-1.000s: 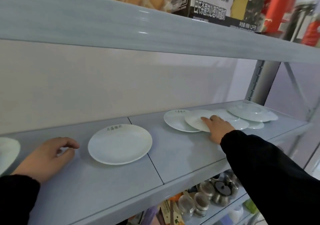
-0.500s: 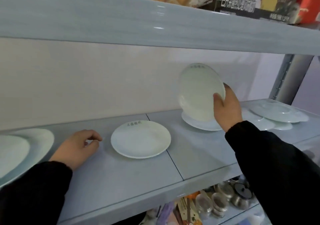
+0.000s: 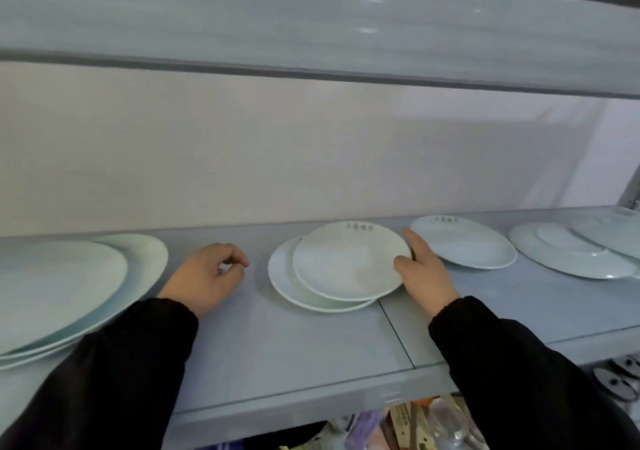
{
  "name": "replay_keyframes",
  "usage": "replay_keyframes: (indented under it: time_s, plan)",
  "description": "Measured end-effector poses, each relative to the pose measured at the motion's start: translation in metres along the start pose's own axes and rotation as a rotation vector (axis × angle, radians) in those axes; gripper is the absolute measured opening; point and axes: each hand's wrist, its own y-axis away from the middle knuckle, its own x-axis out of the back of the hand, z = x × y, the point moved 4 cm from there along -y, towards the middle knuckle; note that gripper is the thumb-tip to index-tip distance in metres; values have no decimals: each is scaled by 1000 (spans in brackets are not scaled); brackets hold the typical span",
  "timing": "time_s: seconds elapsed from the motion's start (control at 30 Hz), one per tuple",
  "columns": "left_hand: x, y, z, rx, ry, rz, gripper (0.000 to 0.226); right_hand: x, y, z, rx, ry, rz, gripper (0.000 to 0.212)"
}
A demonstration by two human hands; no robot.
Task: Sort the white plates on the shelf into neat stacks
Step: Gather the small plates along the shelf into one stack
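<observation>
Upper plate (image 3: pixel 346 262) gripped at rim by right hand (image 3: pixel 424 273), offset right; should be nudged left until rims align. Left hand (image 3: pixel 204 276) loosely curled, empty.

The shelf (image 3: pixel 311 338) is plain pale grey-blue, as is the shelf above (image 3: pixel 311 23), and the wall (image 3: pixel 277 151) behind is off-white with no pattern. The plates are white: the top plate (image 3: pixel 349 262) and the plate to its right (image 3: pixel 464 241) each carry a small line of grey-green characters near the far rim, while the left stack (image 3: pixel 69 286) and right stack (image 3: pixel 568 252) look faintly green-tinted and unmarked. Both sleeves (image 3: pixel 104 380) are plain black.
</observation>
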Motion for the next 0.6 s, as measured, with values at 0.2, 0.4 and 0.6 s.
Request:
replay_keyframes:
  time_s: [0.2,0.4,0.6]
  plan:
    - [2,1,0,10,6,14,21,-2,-2,2,67,114,-16,50]
    - [3,3,2,20,31,40,22,-1,-2,4,73,120,-15,50]
    - [3,4,3,32,41,58,18,-2,-1,0,163,124,-35,41]
